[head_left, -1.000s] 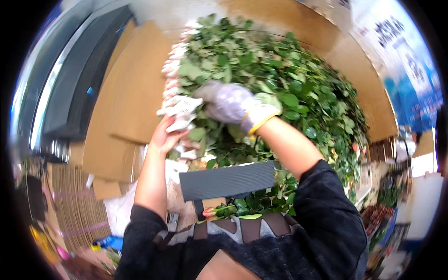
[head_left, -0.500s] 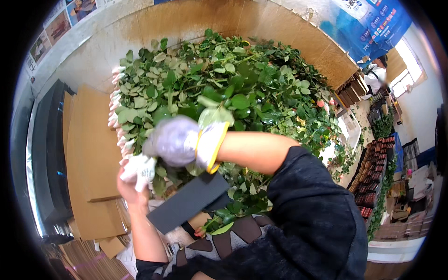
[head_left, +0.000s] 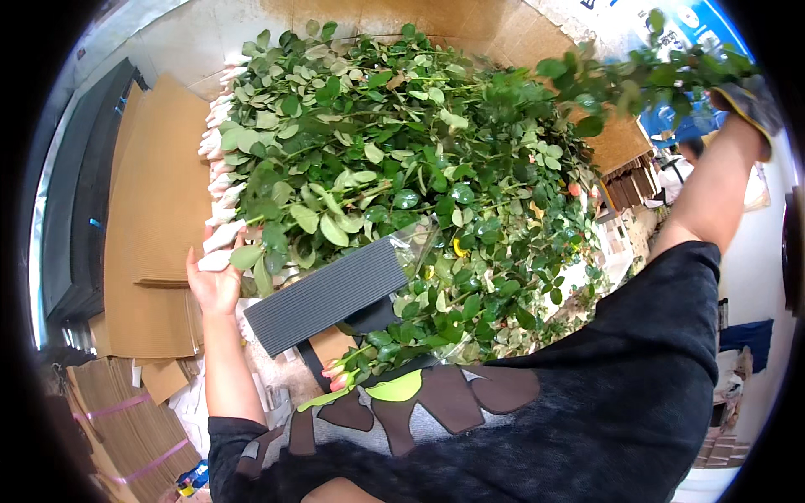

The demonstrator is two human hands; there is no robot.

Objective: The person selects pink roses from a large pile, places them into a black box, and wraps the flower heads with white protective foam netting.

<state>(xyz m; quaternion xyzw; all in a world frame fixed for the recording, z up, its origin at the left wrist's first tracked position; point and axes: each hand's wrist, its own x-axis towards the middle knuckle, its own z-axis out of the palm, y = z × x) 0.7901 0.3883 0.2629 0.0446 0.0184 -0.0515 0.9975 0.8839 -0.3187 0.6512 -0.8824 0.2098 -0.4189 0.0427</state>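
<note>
A big pile of leafy rose stems (head_left: 402, 159) lies in front of me, its white-wrapped rose heads (head_left: 220, 180) lined up along the left edge. My bare left hand (head_left: 215, 281) is at the near end of that row, palm up, its fingers cupped around a white-wrapped rose (head_left: 222, 237). At the far upper right, my gloved right hand (head_left: 749, 109) is raised with the arm stretched out. Long leafy stems (head_left: 637, 80) reach leftward from its grip over the pile; its fingers are partly blurred. Close to my body lies a dark ribbed cardboard sheet (head_left: 327, 293).
Brown cardboard sheets (head_left: 155, 193) and dark grey panels (head_left: 71, 201) stand at the left. Bundled flat cardboard (head_left: 138, 427) is stacked at the lower left. Pink roses (head_left: 338, 375) lie against my shirt. Another person (head_left: 675, 176) is in the background right.
My right hand has swung from beside my left hand to the far upper right, carrying leafy stems. The left hand has shifted slightly left. The ribbed sheet is now uncovered.
</note>
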